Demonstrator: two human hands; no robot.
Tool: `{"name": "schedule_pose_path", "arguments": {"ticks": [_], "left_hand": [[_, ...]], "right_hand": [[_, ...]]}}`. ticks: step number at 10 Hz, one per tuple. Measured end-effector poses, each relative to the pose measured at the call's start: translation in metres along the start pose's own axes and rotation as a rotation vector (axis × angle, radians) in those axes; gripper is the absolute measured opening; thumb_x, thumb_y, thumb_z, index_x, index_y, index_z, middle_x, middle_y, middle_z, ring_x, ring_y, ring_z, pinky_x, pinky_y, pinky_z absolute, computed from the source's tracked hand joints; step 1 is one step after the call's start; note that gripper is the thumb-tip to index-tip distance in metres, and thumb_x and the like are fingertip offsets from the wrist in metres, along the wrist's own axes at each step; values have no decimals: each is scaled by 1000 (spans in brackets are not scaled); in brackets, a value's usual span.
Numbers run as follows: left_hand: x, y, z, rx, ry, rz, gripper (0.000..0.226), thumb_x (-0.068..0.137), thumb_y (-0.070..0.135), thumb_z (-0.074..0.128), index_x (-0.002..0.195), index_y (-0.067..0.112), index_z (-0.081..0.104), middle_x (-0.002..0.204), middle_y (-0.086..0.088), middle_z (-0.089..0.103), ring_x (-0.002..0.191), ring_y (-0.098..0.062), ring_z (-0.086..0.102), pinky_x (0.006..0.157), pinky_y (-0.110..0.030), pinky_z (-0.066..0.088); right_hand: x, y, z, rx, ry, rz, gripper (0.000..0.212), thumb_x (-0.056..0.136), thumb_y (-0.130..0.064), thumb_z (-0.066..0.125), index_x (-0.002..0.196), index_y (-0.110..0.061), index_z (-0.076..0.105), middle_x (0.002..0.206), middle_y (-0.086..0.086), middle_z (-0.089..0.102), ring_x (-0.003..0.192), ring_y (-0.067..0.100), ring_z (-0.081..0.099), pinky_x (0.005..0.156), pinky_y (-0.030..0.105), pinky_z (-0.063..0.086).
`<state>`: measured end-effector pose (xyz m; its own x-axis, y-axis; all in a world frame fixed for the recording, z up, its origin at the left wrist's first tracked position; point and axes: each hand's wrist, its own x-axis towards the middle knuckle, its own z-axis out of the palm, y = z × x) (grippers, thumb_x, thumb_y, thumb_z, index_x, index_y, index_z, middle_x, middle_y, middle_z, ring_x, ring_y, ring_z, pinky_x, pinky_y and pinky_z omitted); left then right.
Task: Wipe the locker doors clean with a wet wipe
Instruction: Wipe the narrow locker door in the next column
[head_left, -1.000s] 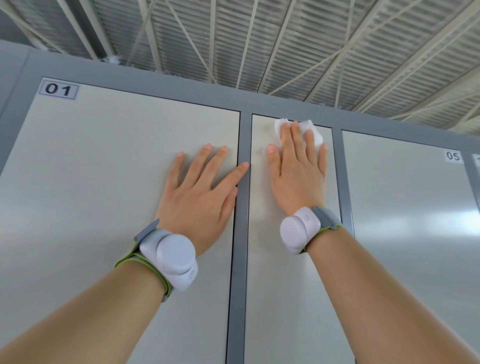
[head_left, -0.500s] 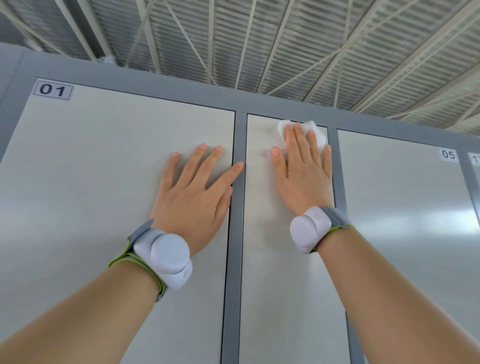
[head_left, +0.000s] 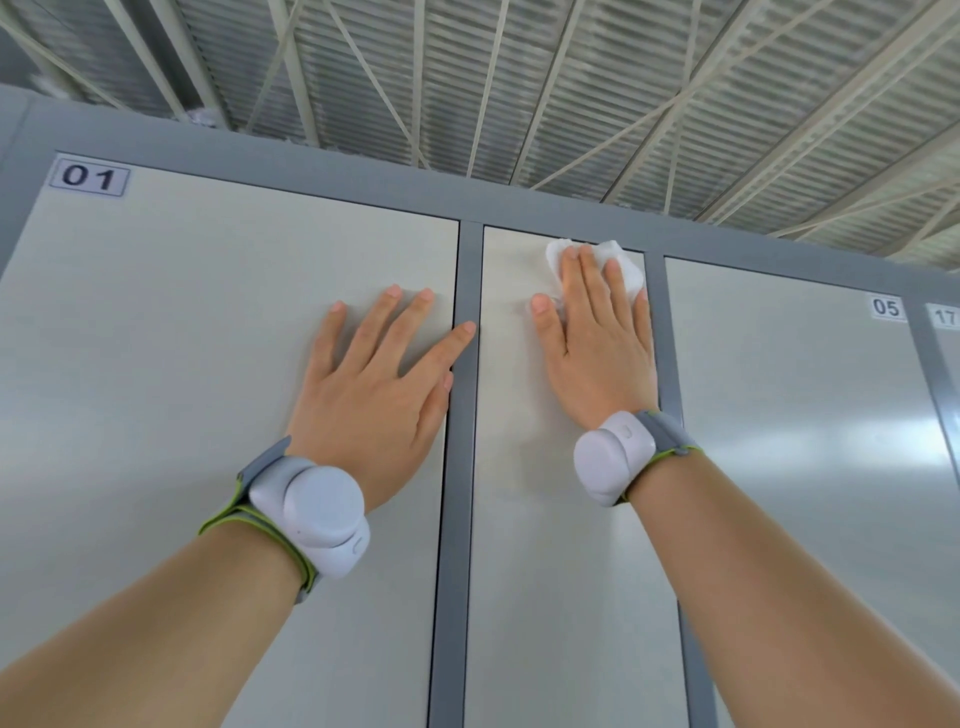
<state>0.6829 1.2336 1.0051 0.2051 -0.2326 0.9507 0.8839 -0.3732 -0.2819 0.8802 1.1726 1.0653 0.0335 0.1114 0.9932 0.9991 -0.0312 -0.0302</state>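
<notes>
The locker front fills the view, and its grey upright (head_left: 457, 519) serves as the landmark. Left of that upright is the broad door 01 (head_left: 208, 364). Immediately right of it is a narrow door (head_left: 545, 597), and further right, past a second grey strip, is door 05 (head_left: 805, 415). These panels look rigid, smooth and slightly glossy, so they should take firm pressure without flexing, though a damp cloth may skate across them. The left hand (head_left: 374, 395) lies flat on door 01 just left of the upright. Its fingers (head_left: 374, 317) are straight and spread, the forefinger tip reaches onto the upright, and it holds nothing. It probably serves as a brace. The right hand (head_left: 597, 358) lies flat on the narrow door just right of the upright, its fingers (head_left: 587, 280) straight and close together, pressing rather than gripping. Each wrist carries a white unit on a grey strap. The wet wipe (head_left: 626, 265) is bunched under the right fingertips at the top of the narrow door, right of the upright and touching the frame's top rail. It is light, soft and limp. It is best handled with a flat palm and fingers across its middle, because pinching one edge would probably let it fold or trail.
</notes>
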Motion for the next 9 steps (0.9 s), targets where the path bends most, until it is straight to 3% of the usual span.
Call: {"name": "schedule_pose_path", "arguments": {"ticks": [2, 4, 6, 8, 9], "left_hand": [[0, -1, 1, 4, -3, 4, 49, 104, 35, 29, 147, 31, 52, 155, -8, 45, 146, -31, 37, 118, -59, 22], [0, -1, 1, 6, 2, 5, 48, 104, 35, 29, 147, 30, 52, 155, -8, 45, 146, -31, 37, 118, -59, 22], [1, -1, 1, 3, 2, 2, 48, 104, 35, 29, 146, 31, 52, 155, -8, 45, 146, -31, 37, 118, -59, 22], [0, 0, 1, -5, -3, 2, 49, 104, 35, 28, 147, 30, 51, 155, -9, 45, 146, -31, 37, 118, -60, 22], [0, -1, 1, -7, -3, 7, 49, 104, 35, 29, 148, 30, 51, 155, -9, 44, 146, -32, 37, 118, -60, 22]], "right_hand": [[2, 17, -3, 3, 36, 141, 67, 105, -50, 22, 159, -15, 5, 168, 3, 0, 154, 19, -4, 122, 33, -7], [-1, 14, -5, 11, 15, -3, 69, 105, -53, 21, 159, -12, 6, 167, 6, 0, 154, 20, -5, 121, 32, -9], [-2, 10, -1, -8, 29, 155, 75, 100, -58, 20, 160, -15, 5, 165, 19, -9, 153, 30, -11, 121, 37, -14], [-14, 1, 1, 19, 4, -38, 76, 97, -67, 0, 160, -25, 1, 167, 5, -5, 153, 21, -9, 120, 32, -13], [-18, 4, 0, 84, -13, -107, 64, 99, -51, 5, 159, -31, 9, 167, -8, 4, 153, 13, -5, 120, 30, -12]]}}
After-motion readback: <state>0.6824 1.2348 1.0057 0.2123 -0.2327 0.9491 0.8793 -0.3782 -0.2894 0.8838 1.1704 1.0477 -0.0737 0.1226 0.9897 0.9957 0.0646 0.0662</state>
